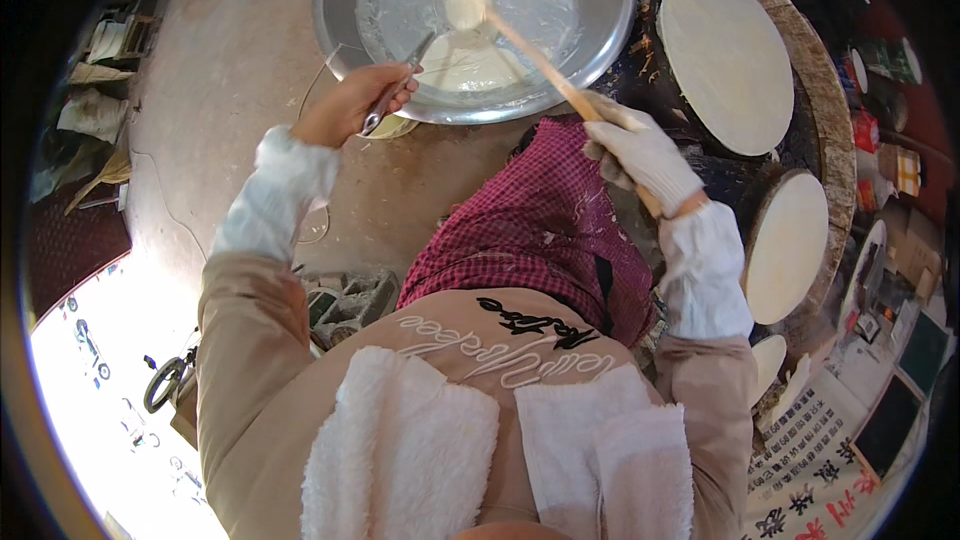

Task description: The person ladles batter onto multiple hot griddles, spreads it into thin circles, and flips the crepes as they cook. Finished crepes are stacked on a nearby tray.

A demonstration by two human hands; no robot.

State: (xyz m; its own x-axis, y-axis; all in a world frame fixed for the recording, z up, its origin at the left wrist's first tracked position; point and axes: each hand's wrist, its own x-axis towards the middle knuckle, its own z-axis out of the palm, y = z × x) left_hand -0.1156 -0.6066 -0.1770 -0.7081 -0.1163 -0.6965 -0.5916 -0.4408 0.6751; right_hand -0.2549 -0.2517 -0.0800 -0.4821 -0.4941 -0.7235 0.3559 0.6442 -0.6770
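Note:
My bare left hand [358, 101] grips a metal-handled utensil [397, 82] over the near left rim of a wide metal basin [600, 64]. Its tip points into the basin, where I cannot tell its shape. In a white knit glove, my right hand [637, 146] clasps a long wooden stick [540, 64] that slants across the basin's near right rim. Around the stick's far end is a pale lump [466, 4] of dough-like paste. Below the lump lies a wet, milky pool [469, 64], and white smears coat the basin's inner wall.
On the right, dark round vessels with pale flat tops [726, 60] [787, 247] stand inside a curved, worn rim [836, 112]. Hollow concrete blocks [356, 304] sit at lower left. A thin cord [169, 195] runs over the floor [217, 60]. A checked cloth [525, 225] covers my legs.

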